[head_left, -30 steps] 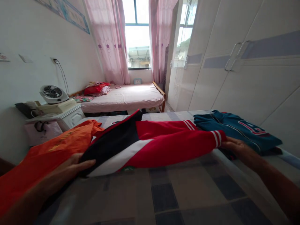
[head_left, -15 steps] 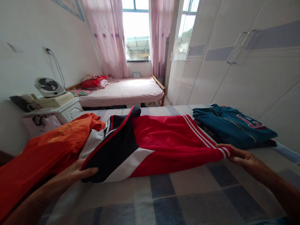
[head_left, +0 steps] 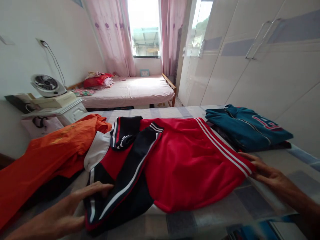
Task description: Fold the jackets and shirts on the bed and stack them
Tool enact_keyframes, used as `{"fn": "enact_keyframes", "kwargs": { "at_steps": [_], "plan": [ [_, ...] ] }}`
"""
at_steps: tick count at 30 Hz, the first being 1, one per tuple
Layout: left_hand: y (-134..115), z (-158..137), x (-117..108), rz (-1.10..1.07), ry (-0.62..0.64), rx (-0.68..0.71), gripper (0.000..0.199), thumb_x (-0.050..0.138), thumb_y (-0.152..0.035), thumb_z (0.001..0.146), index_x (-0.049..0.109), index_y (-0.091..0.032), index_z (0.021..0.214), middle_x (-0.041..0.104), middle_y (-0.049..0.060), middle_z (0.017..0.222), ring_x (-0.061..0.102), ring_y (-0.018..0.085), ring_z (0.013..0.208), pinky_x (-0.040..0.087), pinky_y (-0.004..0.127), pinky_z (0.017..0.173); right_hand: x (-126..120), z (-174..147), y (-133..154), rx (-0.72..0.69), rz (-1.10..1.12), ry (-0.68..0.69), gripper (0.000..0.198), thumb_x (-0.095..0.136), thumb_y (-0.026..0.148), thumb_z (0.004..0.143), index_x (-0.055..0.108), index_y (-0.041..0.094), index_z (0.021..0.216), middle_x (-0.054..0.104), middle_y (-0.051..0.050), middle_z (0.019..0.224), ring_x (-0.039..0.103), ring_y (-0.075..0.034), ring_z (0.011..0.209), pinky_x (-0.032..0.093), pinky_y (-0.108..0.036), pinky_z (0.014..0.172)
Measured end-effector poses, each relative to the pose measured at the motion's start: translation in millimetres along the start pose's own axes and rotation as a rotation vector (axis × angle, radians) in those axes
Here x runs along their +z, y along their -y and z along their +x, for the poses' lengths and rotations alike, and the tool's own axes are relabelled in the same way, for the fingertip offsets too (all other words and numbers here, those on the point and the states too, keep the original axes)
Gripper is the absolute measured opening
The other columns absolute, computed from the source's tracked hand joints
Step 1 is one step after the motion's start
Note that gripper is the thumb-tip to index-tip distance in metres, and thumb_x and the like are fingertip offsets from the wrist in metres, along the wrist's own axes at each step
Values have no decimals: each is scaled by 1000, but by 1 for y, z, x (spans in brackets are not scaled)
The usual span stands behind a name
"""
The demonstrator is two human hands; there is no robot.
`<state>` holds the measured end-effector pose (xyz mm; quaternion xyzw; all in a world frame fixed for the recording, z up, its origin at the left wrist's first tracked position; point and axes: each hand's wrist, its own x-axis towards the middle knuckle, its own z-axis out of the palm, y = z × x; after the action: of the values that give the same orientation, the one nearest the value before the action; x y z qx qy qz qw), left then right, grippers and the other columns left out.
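Note:
A red, black and white track jacket point(head_left: 185, 160) lies spread on the bed in front of me. One black sleeve point(head_left: 135, 156) with a white stripe is folded diagonally across its body, and the other is folded in at the far side. At the near shoulder, my left hand point(head_left: 75, 203) rests with thumb and fingers apart, fingertips on the black fabric. My right hand point(head_left: 267, 173) pinches the near corner of the white-striped hem; some of its fingertips are hidden by cloth.
Orange clothing point(head_left: 65, 146) lies left of the jacket. A folded teal zip jacket point(head_left: 247, 128) sits on dark cloth at right. Beyond are a pink-covered bed point(head_left: 135, 91), a fan point(head_left: 47, 85) on a cabinet, and a white wardrobe point(head_left: 270, 76). Blue-and-white checked bedding point(head_left: 182, 223) is underneath.
The near sleeve has been folded over onto the jacket's body, and the front now lies flatter and wider. My left hand moved down and loosened its grip; my right hand stays at the hem.

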<state>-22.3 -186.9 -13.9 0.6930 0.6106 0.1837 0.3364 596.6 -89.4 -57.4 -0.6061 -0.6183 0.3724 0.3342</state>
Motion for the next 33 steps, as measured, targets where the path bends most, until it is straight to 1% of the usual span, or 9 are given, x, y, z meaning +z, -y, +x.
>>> {"fn": "enact_keyframes", "kwargs": {
  "at_steps": [2, 4, 9, 14, 20, 24, 26, 29, 33],
  "plan": [
    [-5, 1, 5, -25, 143, 31, 35, 60, -47, 75, 72, -31, 104, 64, 3, 123, 58, 27, 113, 47, 32, 93, 3, -2, 4, -37, -13, -10, 48, 71, 42, 67, 63, 45, 114, 37, 6, 147, 30, -24, 136, 31, -34, 108],
    [-6, 1, 6, -114, 165, 13, 32, 55, -48, 79, 75, -29, 94, 63, 3, 125, 56, 28, 116, 46, 34, 96, 6, -2, 12, -43, -1, -12, 45, 71, 42, 67, 64, 45, 112, 35, 7, 148, 29, -24, 137, 31, -32, 108],
    [-9, 12, -11, -303, -262, -229, 46, 56, -58, 75, 69, -26, 104, 73, 0, 100, 66, 26, 93, 55, 36, 82, 9, 13, 32, 19, 143, -71, 41, 70, 46, 68, 67, 36, 108, 51, -1, 137, 45, -26, 127, 37, -33, 105],
    [-30, 67, -26, -274, -575, -307, 50, 52, -55, 78, 61, -21, 113, 73, 0, 88, 67, 21, 77, 56, 29, 65, 28, 60, 50, -19, 101, -322, 33, 64, 49, 72, 66, 24, 94, 70, -7, 101, 65, -24, 93, 51, -32, 84],
    [-11, 100, -18, -260, -401, -378, 52, 55, -53, 75, 60, -16, 110, 72, 3, 76, 66, 21, 64, 51, 25, 52, 56, 99, 47, -6, -88, -316, 36, 57, 41, 74, 62, 17, 100, 70, -11, 97, 66, -23, 83, 54, -35, 72],
    [-8, 92, -18, -305, -545, -306, 49, 53, -48, 75, 59, -18, 112, 73, 2, 83, 67, 22, 70, 54, 27, 61, 53, 97, 41, -51, -58, -455, 44, 54, 41, 77, 52, 18, 114, 68, -11, 96, 66, -22, 79, 54, -34, 64],
    [-9, 92, -19, -137, -629, -256, 47, 52, -47, 76, 62, -17, 110, 73, 3, 86, 66, 22, 74, 53, 27, 65, 49, 93, 39, -52, -236, -509, 45, 54, 40, 77, 51, 19, 116, 68, -9, 90, 66, -22, 73, 52, -34, 62],
    [-1, 98, -14, 114, -595, -218, 45, 49, -48, 75, 66, -16, 103, 73, 5, 91, 67, 23, 81, 51, 26, 70, 47, 89, 41, -87, -680, -397, 32, 50, 34, 79, 60, 20, 106, 68, -11, 88, 65, -24, 73, 50, -36, 64],
    [18, 103, -3, 200, -538, -235, 49, 42, -52, 78, 68, -17, 101, 73, 7, 97, 67, 25, 87, 50, 25, 69, 59, 96, 75, -328, -963, -443, 35, 43, 31, 83, 60, 15, 110, 63, -16, 107, 62, -28, 93, 49, -39, 72]
  ]
}}
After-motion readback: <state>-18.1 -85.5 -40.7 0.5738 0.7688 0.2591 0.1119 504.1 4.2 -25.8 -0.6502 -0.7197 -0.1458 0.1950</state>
